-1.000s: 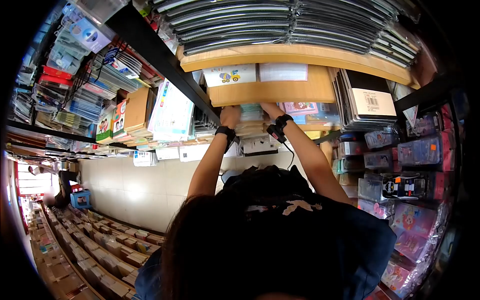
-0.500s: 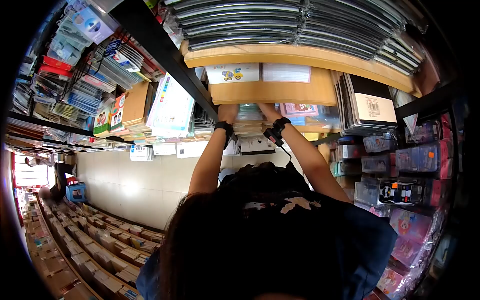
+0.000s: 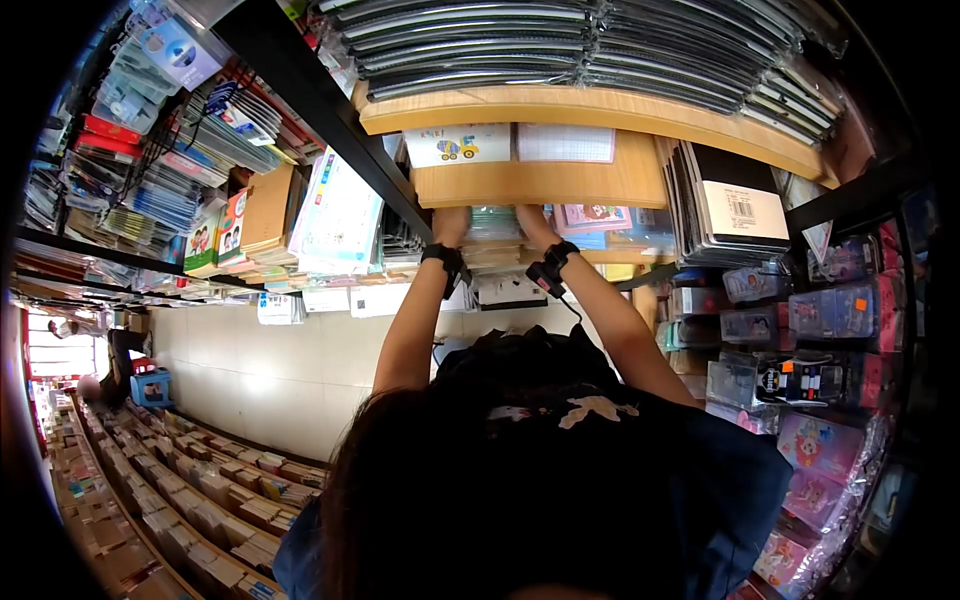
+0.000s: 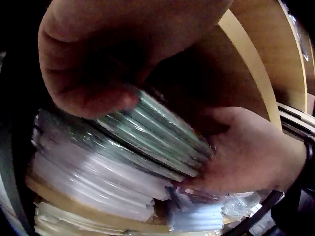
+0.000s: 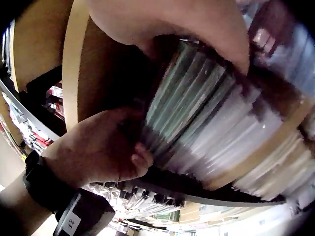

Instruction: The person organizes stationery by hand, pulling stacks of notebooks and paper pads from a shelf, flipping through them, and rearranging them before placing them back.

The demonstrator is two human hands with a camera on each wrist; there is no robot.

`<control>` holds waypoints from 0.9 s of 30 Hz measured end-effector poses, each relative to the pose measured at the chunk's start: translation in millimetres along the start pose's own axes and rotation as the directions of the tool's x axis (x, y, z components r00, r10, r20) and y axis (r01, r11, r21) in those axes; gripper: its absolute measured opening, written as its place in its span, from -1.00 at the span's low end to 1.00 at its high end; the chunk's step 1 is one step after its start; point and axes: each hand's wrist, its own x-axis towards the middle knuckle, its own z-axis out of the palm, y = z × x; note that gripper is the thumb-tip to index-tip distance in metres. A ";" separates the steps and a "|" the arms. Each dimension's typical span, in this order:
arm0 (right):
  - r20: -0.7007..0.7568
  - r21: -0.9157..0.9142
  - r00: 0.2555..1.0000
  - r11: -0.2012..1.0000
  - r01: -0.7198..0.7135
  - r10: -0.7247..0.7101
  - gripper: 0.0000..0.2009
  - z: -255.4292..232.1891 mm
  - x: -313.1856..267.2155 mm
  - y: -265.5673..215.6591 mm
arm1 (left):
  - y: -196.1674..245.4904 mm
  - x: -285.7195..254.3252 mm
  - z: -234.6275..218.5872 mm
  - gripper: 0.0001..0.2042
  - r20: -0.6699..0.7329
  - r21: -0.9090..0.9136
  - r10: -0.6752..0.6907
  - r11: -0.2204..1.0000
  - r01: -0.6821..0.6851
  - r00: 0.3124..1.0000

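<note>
A stack of thin green packs in clear, shiny wrap [image 4: 165,130] lies under a wooden shelf board [image 3: 540,185]. My left hand [image 4: 93,64] grips one end of this stack, its thumb tip on the front edges. The opposite end is held by my right hand [image 5: 182,22], fingers bent around the packs. Below the green packs is a pile of whitish wrapped packs [image 4: 98,179]. In the head view the board's edge hides the fingertips of both the left hand [image 3: 453,225] and the right hand [image 3: 536,225].
Pink picture packs [image 3: 592,217] lie right of my hands, with dark-covered books [image 3: 725,200] farther right. A black shelf post [image 3: 330,110] slants down close to my left hand. Dark folders [image 3: 560,50] fill the shelf above. A blue stool [image 3: 152,388] stands far left.
Both hands have slid slightly farther in under the shelf board, so less of them shows in the head view. They stay at the two ends of the green stack.
</note>
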 end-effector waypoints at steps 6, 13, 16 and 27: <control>-0.076 0.031 0.942 0.944 0.329 -0.326 -0.61 -3.6 -49.2 12.5 | 14.5 -54.0 6.9 -0.34 -0.209 -0.084 0.131 0.985 -0.152 0.969; -0.041 -0.671 0.928 0.699 0.249 -0.370 -0.84 -84.6 -88.2 37.7 | -5.0 -115.9 28.6 -0.53 -0.169 -0.203 0.167 0.959 -0.200 0.971; -0.019 -0.622 0.881 0.696 0.360 -0.472 -0.85 -83.5 -52.2 35.5 | -14.8 -119.8 37.5 -0.67 -0.165 -0.197 0.160 0.962 -0.191 0.973; 0.160 -0.739 0.941 0.595 0.315 -0.299 -0.80 -49.4 -50.5 -6.6 | -37.4 -136.6 -40.2 -0.74 0.166 -0.525 -0.126 0.828 0.196 0.978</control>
